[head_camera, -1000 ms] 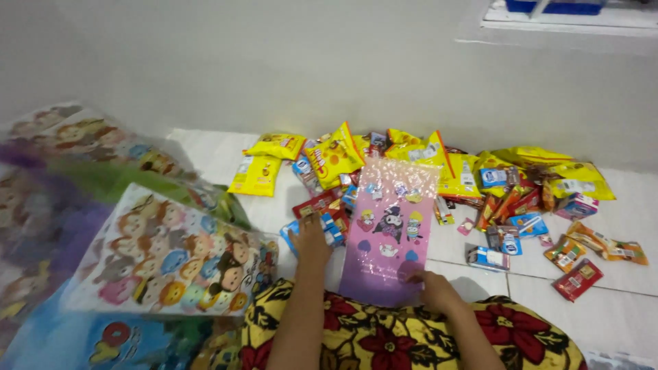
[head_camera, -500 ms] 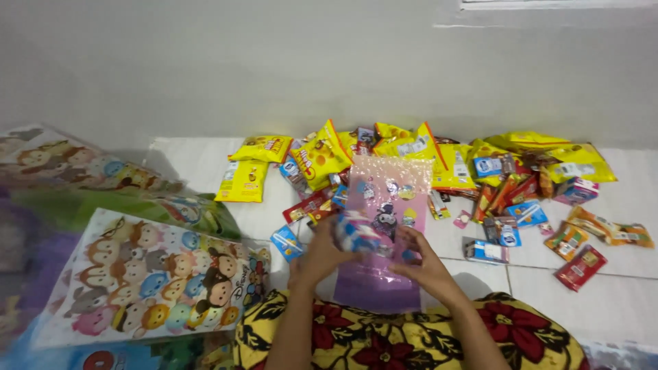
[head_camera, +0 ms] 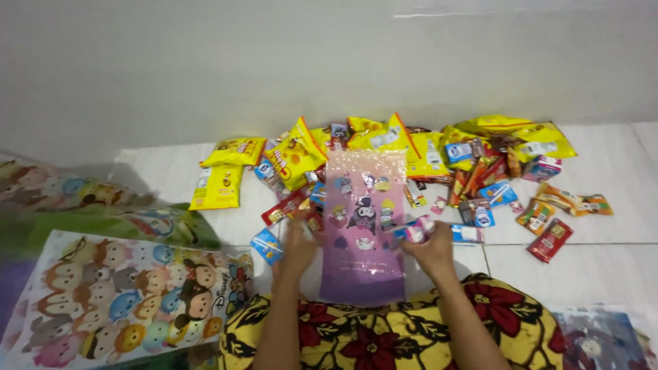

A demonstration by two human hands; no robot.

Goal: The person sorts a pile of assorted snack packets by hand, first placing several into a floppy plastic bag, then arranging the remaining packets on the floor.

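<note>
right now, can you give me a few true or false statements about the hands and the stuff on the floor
1. The right hand holds a small blue and pink packet. True.
2. The pink cartoon bag stands upright against the wall. False: it lies flat on the floor between the hands.
3. The left hand rests at the bag's left edge. True.
4. The snack pile lies behind the person. False: it lies in front, near the wall.
5. A red packet lies at the right, apart from the pile. True.
</note>
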